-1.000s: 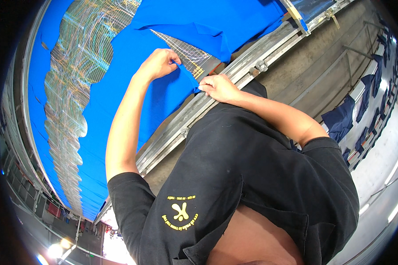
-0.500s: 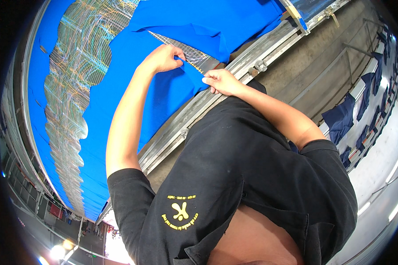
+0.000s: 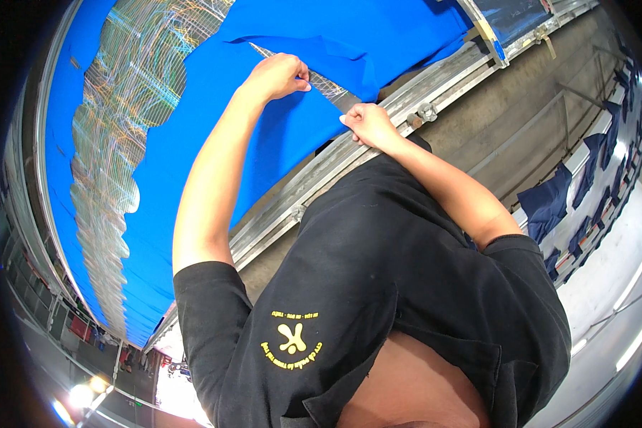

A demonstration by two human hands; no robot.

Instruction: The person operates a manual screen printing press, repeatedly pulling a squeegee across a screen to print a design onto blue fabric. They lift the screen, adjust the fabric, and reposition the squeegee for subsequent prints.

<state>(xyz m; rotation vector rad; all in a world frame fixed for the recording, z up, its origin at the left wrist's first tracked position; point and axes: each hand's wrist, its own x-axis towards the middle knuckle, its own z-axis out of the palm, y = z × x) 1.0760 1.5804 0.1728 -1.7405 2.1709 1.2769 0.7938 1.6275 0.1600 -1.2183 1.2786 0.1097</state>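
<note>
A blue fabric piece (image 3: 284, 135) lies on the long table, and both my hands are at its far edge. My left hand (image 3: 281, 76) pinches that edge, its fingers pressed together. Nearer the metal rail, my right hand (image 3: 368, 125) is closed with thumb and fingers at the corner of the same piece. Beyond the edge, a narrow wedge of the line-marked tabletop (image 3: 326, 85) shows between this piece and another blue fabric piece (image 3: 399, 36), whose near border is rumpled.
A metal rail (image 3: 453, 91) with a clamp knob (image 3: 427, 112) runs along the table's near side. A frame with a wooden-looking bar (image 3: 481, 28) stands at the upper right. Dark blue fabric pieces (image 3: 548, 200) lie on another long table to the right. More line-marked tabletop (image 3: 139, 64) shows at left.
Both hands have moved slightly away and to the right with the fabric edge. The edge now covers the row of yellow marks that showed between my hands.
</note>
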